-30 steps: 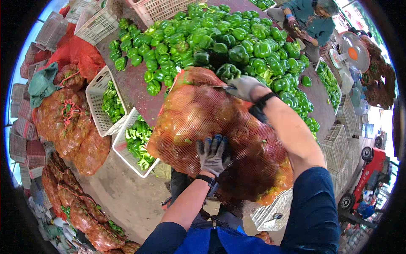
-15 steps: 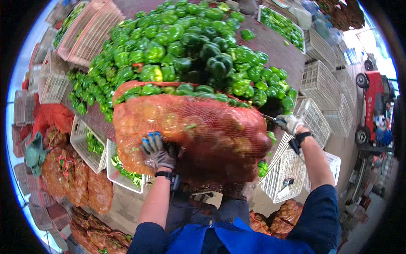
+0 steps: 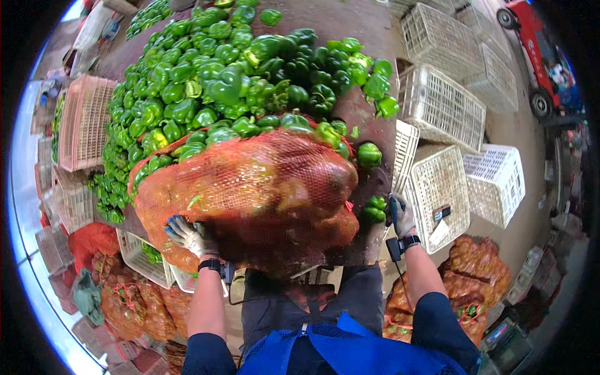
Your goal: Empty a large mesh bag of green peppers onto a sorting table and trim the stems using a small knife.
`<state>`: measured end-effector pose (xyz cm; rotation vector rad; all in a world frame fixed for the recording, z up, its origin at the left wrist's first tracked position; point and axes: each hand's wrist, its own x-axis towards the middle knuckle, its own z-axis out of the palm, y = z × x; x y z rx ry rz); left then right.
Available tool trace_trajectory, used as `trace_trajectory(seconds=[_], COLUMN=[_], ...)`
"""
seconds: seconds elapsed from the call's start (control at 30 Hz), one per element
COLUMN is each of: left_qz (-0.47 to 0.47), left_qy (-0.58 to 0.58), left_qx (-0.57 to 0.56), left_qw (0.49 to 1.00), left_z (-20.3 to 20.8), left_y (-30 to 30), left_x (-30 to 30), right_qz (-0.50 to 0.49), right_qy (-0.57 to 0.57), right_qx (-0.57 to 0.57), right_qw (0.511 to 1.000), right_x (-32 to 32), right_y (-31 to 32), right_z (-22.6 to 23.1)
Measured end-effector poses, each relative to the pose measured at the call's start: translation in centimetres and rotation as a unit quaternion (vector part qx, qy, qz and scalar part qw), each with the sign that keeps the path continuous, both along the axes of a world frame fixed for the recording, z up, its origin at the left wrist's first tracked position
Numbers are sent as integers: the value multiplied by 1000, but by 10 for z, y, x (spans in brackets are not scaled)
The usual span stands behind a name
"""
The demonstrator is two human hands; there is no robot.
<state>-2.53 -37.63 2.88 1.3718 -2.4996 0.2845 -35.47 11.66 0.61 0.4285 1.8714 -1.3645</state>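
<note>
A big red mesh sack (image 3: pixel 250 194) full of peppers lies on the table in front of me. Its far edge gapes, and green bell peppers (image 3: pixel 206 81) show along it and spread in a large heap behind. My left hand (image 3: pixel 190 237), in a white glove with blue fingertips, rests on the sack's near left side, fingers apart. Off the sack's right end, by the table edge, my right hand (image 3: pixel 402 215) is gloved and closed round a small, thin tool with a dark handle, seemingly a knife; its blade is hard to make out. Two loose peppers lie between that hand and the sack.
White plastic crates (image 3: pixel 440 106) stand along the right, one (image 3: pixel 437 194) with a small dark device on it. A pink crate (image 3: pixel 84 125) is at the left. Filled mesh sacks (image 3: pixel 475 275) sit at both sides on the floor. A red vehicle (image 3: pixel 531 56) stands far right.
The sack's right end has come toward me and left, and looks more bunched. My right hand has drawn back from the sack's far right corner to the table edge. My view has shifted right.
</note>
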Motion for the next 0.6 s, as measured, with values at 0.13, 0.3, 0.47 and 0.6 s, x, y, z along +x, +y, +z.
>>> trace_trajectory(seconds=[0.13, 0.3, 0.47, 0.6], left_qz=[-36, -30, -30, -41], left_qy=[12, 2, 16, 14], left_qx=[5, 4, 15, 3], left_qw=[999, 1000, 999, 999], left_z=[1, 3, 0, 1], left_y=[2, 4, 6, 1], left_x=[-9, -4, -2, 0], right_qz=[3, 87, 142, 206], right_qy=[233, 295, 260, 280], right_qx=[119, 237, 253, 277], right_qw=[965, 921, 921, 896], right_x=[14, -19, -31, -37], right_y=[34, 14, 6, 1], right_z=[-71, -77, -104, -108])
